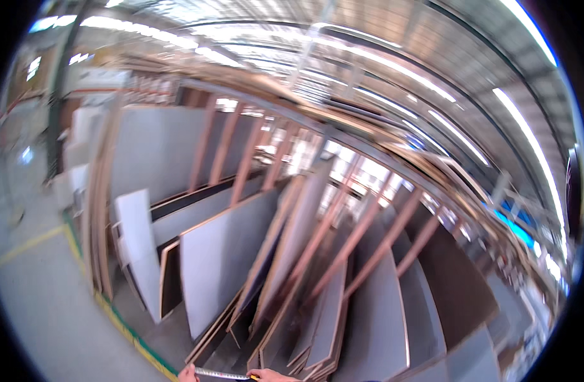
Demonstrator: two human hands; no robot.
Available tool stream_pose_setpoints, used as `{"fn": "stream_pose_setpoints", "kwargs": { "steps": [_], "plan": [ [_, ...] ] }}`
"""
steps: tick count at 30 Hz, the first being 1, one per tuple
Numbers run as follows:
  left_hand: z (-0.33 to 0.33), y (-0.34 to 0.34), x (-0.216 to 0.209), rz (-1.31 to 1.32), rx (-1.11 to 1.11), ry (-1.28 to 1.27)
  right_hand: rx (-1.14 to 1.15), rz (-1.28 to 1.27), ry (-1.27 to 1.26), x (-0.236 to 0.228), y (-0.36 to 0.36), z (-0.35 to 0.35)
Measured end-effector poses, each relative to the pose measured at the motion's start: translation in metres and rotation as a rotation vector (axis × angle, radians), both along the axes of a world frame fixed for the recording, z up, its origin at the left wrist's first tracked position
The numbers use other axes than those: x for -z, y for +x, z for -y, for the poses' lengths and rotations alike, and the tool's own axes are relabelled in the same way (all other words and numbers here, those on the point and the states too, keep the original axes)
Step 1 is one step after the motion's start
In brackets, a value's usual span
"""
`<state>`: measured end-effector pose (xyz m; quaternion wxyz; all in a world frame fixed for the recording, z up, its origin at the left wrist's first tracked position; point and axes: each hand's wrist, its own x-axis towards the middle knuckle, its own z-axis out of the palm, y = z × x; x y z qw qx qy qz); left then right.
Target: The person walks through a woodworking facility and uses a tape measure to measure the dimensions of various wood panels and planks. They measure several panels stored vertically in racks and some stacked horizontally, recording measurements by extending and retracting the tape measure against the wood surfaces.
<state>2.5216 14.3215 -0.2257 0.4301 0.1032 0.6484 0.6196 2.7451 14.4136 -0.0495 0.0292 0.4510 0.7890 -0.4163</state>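
At the lower edge of the view, a pale tape measure blade (220,374) stretches between my two hands. My left hand (189,374) has its fingers closed at the blade's left end. On the other side, my right hand (271,375) is closed around the tape measure's case, of which only a dark and yellow bit (254,377) shows. Just beyond the hands, thin boards (225,254) with grey-white faces and light brown edges stand on end and lean in a rack. The frame cuts off most of both hands, and motion blurs the scene.
Reddish upright bars (368,239) divide the rack, and more boards lie across its top beam (260,100). A dark brown panel (460,277) leans at the right. Yellow and green floor lines (129,332) run along the left, beside a dark post (57,118).
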Motion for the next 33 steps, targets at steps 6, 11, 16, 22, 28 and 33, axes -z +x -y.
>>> {"fn": "stream_pose_setpoints", "kwargs": {
  "steps": [6, 11, 16, 22, 28, 33],
  "plan": [
    [-0.051, -0.035, -0.057, -0.031, 0.275, -0.014, -0.017, -0.082, 0.001, -0.004, -0.042, -0.024],
    [-0.097, 0.010, -0.068, -0.071, 0.632, -0.023, 0.224, -0.081, -0.032, -0.002, 0.000, 0.007],
    [-0.114, 0.055, -0.085, -0.102, 0.911, 0.028, 0.401, -0.098, -0.011, -0.010, 0.024, 0.044],
    [-0.088, 0.127, -0.093, -0.096, 1.197, 0.041, 0.603, -0.118, -0.008, -0.013, 0.061, 0.104],
    [-0.034, 0.196, -0.093, -0.096, 1.358, 0.020, 0.731, -0.141, -0.009, -0.008, 0.114, 0.168],
    [0.006, 0.249, -0.086, -0.097, 1.404, -0.032, 0.781, -0.159, -0.005, -0.006, 0.174, 0.216]
  ]
}}
